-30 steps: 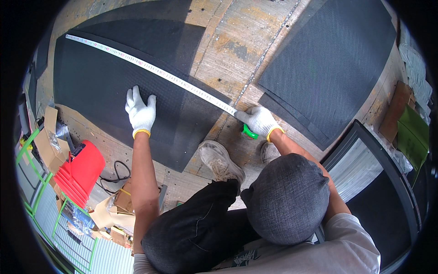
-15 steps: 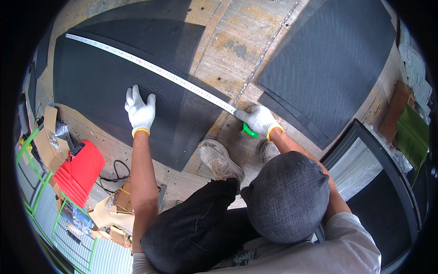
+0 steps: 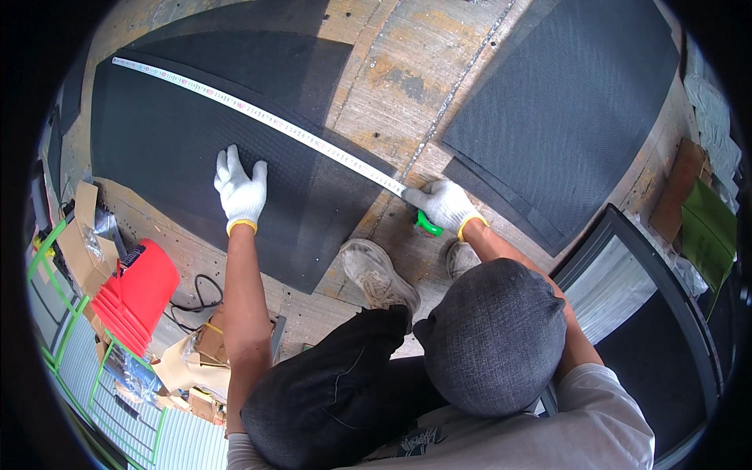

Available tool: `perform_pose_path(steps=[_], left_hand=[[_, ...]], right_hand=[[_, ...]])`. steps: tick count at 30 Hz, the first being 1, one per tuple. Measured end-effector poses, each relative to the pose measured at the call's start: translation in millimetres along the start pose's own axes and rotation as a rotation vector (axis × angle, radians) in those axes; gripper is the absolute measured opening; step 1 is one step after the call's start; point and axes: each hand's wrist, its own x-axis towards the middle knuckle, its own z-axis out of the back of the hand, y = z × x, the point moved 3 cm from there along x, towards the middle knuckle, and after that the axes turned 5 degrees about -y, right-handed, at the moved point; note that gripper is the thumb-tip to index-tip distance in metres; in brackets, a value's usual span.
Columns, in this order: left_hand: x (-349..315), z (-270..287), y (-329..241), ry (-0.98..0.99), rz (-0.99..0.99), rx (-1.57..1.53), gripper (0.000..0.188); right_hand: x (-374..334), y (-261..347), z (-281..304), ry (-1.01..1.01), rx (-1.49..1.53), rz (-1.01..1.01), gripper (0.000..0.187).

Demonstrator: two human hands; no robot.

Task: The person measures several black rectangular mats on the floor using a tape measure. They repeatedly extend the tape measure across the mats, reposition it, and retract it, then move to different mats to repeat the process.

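A black textured mat [image 3: 157, 149] lies on the floor in front of me, to the left. Across it runs a white tape measure [image 3: 258, 115], pulled out from the mat's far left corner down to its near right side. My right hand [image 3: 445, 207], in a white glove with a yellow cuff, grips the case end of the tape; a green part of the case shows under the palm. The gloved left hand [image 3: 239, 188] rests flat on the mat with its fingers spread, a little below the tape.
More black mats [image 3: 564, 117] lie at the right. A dark-framed panel [image 3: 627, 274] leans near my right arm. To the left stand a red bucket [image 3: 141, 286], cardboard boxes [image 3: 90, 251], a black cable [image 3: 196, 301] and green metal rails [image 3: 47, 313]. My shoe [image 3: 376, 270] is beside the mat.
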Motion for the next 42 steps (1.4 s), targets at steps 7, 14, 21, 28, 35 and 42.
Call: perform_pose_path(steps=[7, 14, 21, 28, 35, 42], left_hand=[[0, 2, -2, 0.022, 0.016, -0.004, 0.081], [-3, 5, -2, -0.046, -0.052, -0.047, 0.076], [-21, 27, 14, -0.029, 0.143, -0.366, 0.075], [-122, 4, 119, -0.21, 0.632, -0.338, 0.071], [-254, -37, 151, 0.129, 1.238, -0.43, 0.081], [-261, -41, 112, 0.142, 1.197, -0.475, 0.087]], right_hand=[[-1, 1, 0, 0.01, -0.001, -0.02, 0.063], [-6, -3, -2, 0.135, 0.262, -0.092, 0.048], [-14, 42, 10, 0.152, 0.44, -0.006, 0.038], [11, 107, 37, 0.177, 0.45, 0.194, 0.045], [29, 124, 27, 0.097, 0.311, 0.249, 0.061], [32, 133, 4, -0.03, -0.587, 0.458, 0.072]])
